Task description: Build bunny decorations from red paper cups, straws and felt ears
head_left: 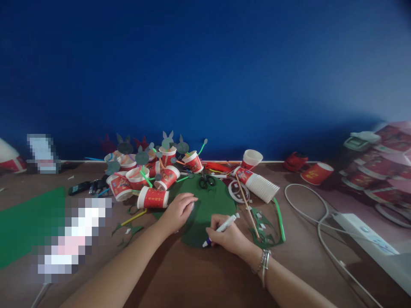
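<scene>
A dark green sheet (210, 205) with a cut, curved edge lies on the table in front of me. My left hand (180, 210) rests at its left side, fingers stretched out over the sheet and holding nothing. A white marker (226, 223) is gripped in my right hand (227, 234), slanting down with its purple end near the sheet's front edge. Whether the tip touches the sheet I cannot tell. Black-handled scissors (206, 182) lie at the far part of the sheet. Beside my left forearm, a red paper cup (153, 198) lies on its side.
Several red cups with bunny-eared cutouts (167, 141) crowd the back left. Right of the sheet are stacked cups (261, 186), a tape roll (237, 191), a wooden stick (247, 205) and green scraps (265, 226). A power strip (369, 239) with a white cable lies far right.
</scene>
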Demonstrator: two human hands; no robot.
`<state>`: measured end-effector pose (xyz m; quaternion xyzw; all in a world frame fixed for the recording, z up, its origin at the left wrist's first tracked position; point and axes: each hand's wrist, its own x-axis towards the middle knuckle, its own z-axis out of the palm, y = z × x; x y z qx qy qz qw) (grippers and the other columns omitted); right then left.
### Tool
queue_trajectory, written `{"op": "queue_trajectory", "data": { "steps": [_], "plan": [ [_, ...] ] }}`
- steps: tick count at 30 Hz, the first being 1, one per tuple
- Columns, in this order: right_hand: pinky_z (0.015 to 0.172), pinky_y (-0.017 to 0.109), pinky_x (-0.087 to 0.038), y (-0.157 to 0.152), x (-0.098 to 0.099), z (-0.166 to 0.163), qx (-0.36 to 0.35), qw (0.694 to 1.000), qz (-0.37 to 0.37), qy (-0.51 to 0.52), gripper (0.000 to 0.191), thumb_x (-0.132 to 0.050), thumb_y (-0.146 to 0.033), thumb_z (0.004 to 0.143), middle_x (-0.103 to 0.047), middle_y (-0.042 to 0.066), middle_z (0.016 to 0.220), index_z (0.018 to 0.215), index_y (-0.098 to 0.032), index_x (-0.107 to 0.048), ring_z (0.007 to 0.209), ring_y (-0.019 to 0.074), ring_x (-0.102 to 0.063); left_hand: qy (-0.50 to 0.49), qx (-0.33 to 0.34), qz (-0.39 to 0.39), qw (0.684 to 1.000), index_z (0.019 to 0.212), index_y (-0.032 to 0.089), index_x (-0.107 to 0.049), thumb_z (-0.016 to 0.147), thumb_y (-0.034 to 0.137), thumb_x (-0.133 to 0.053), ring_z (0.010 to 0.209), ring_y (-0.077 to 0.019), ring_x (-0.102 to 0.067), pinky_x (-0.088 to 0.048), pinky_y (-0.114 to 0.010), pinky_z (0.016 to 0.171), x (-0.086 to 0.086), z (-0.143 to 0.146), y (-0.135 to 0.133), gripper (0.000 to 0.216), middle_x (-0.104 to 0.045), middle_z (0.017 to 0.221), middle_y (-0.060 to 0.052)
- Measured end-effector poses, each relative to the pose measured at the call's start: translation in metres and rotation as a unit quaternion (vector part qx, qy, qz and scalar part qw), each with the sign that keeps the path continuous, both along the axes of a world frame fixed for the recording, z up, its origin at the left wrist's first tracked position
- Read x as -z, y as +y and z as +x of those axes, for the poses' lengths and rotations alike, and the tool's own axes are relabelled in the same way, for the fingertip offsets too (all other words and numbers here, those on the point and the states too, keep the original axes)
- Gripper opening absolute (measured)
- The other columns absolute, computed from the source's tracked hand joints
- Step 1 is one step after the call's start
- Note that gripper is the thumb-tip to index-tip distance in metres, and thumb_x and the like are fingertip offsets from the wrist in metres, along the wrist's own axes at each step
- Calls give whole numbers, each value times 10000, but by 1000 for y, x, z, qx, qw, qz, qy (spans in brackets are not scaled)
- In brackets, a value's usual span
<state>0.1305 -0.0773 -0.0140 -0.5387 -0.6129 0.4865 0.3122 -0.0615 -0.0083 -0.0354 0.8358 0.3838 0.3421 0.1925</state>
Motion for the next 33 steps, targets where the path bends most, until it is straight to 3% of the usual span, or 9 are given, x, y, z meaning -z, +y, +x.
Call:
{"op": "queue_trajectory", "data": {
  "steps": [6,17,22,28,33],
  "plan": [
    [421,186,-341,2,-1,-1,52,998,31,9,225,-543,-215,710,-552,-39,432,532,-214,-406,417,102,-504,12,4,-9,1000,1079,211,-626,900,207,-409,1075,-200,-555,-447,-382,955,1,-1,1,281,-621,1117,-87],
    [403,180,-304,0,5,0,15,998,51,-44,233,-539,-184,694,-513,-46,438,518,-210,-388,410,91,-464,4,5,-8,1000,1066,184,-628,897,187,-407,1066,-197,-557,-443,-368,950,0,0,0,278,-621,1105,-99],
    [393,181,-295,1,4,0,0,999,26,-32,221,-550,-194,693,-519,-41,433,528,-209,-405,401,95,-469,7,2,-8,1000,1064,184,-627,898,183,-401,1069,-192,-554,-439,-367,956,2,0,1,280,-619,1104,-96],
    [426,190,-347,3,6,-1,36,999,34,-9,230,-540,-203,717,-547,-34,443,539,-216,-395,431,111,-516,3,4,-6,1000,1072,208,-627,897,190,-409,1069,-196,-557,-447,-371,950,1,0,0,281,-622,1108,-85],
    [423,192,-331,1,3,-1,22,998,51,-40,236,-537,-192,705,-538,-31,441,519,-215,-394,431,107,-495,1,4,-7,1000,1068,194,-628,895,190,-404,1068,-199,-555,-444,-377,951,2,0,0,283,-619,1108,-95]
  ]
}}
